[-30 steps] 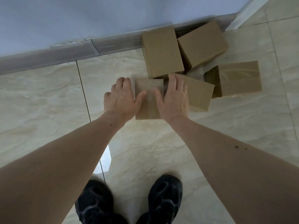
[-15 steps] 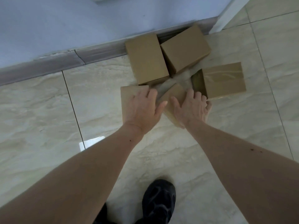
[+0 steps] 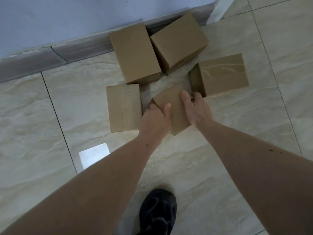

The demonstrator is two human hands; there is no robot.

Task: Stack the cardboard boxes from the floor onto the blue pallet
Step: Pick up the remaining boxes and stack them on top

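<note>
Head view: both hands (image 3: pixel 156 121) (image 3: pixel 197 110) around smooth rectangular cardboard box (image 3: pixel 171 106).

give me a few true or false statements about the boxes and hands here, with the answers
1. Both hands grip the same small box. True: the left hand holds its left side, the right hand its right side.
2. Five cardboard boxes are in view. True.
3. The blue pallet shows beside the boxes. False: no pallet is in view, only tiled floor and wall.
4. The box with clear tape is stacked on another box. False: it sits on the floor by itself.
5. Two boxes lie near the baseboard. True.
</note>
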